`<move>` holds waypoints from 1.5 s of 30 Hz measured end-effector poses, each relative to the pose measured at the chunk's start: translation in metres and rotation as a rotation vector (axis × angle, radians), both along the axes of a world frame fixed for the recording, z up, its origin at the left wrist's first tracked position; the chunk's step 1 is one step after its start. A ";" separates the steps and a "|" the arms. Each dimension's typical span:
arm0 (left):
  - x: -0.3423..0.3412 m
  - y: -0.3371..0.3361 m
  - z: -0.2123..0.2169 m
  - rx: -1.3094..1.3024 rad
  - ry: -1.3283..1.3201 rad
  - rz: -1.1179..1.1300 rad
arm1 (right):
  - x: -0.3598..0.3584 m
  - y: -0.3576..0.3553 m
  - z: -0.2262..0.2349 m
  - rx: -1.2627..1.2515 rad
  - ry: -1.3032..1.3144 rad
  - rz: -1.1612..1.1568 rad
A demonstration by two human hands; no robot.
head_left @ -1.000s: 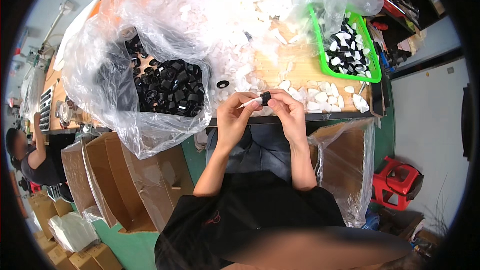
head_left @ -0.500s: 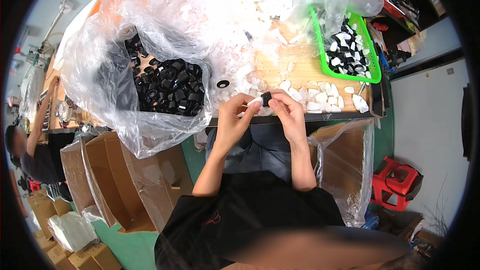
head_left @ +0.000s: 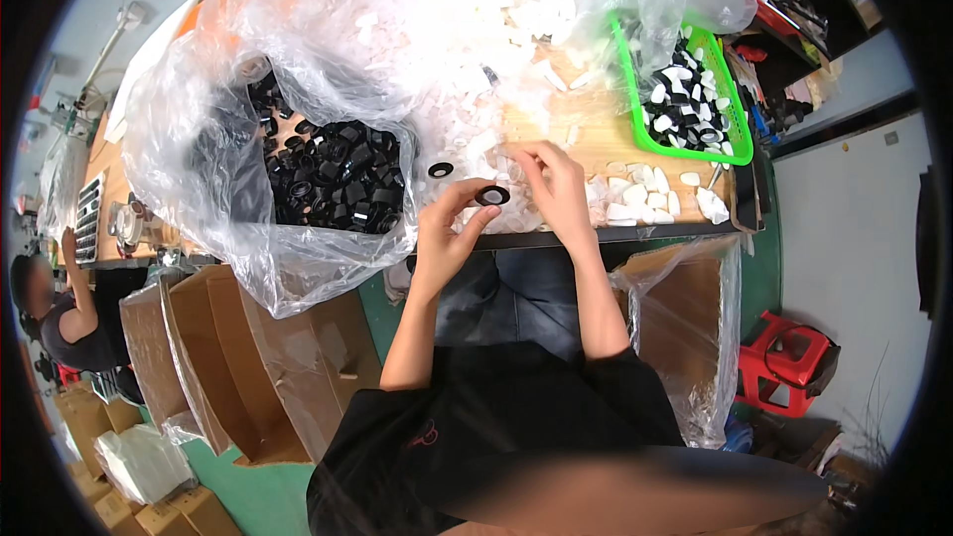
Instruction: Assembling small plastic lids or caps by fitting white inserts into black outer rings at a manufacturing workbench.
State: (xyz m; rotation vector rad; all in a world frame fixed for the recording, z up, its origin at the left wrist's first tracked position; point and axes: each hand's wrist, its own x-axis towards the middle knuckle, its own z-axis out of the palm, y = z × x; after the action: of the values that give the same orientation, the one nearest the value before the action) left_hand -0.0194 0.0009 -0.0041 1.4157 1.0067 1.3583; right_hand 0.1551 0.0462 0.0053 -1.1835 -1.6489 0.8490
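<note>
Between the thumb and fingers of my left hand [head_left: 447,233] is a round black cap [head_left: 492,197] with a pale centre, held just over the table's front edge. My right hand [head_left: 558,194] is apart from it, fingers stretched out over the small translucent pieces [head_left: 486,144] on the table; nothing shows in them. A loose black ring [head_left: 441,170] lies beyond my left hand. White rounded pieces [head_left: 635,197] are scattered to the right of my right hand.
A clear plastic bag [head_left: 189,169] full of black caps [head_left: 342,174] stands left. A green basket [head_left: 743,144] of black and white parts sits right. Cardboard boxes [head_left: 223,337] are below the table, a red stool [head_left: 789,362] at right. Another person [head_left: 74,323] works far left.
My right hand has come off the black part and moved up and away over the translucent pieces. My left hand now holds the cap, its round face turned upward.
</note>
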 end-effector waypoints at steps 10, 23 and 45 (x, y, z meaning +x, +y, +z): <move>-0.005 0.003 0.010 0.262 0.084 0.056 | -0.008 0.034 -0.023 0.448 -0.352 -0.145; 0.003 -0.001 0.025 0.292 0.193 0.159 | -0.001 -0.035 0.035 0.570 0.036 0.042; -0.012 -0.002 0.012 0.217 0.270 0.276 | 0.015 0.059 -0.015 0.135 -0.351 -0.009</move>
State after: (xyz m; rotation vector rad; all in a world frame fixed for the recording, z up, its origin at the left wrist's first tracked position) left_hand -0.0318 -0.0013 0.0080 1.7038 1.2995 1.5395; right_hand 0.1704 0.1053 -0.0096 -1.2965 -1.9471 0.5335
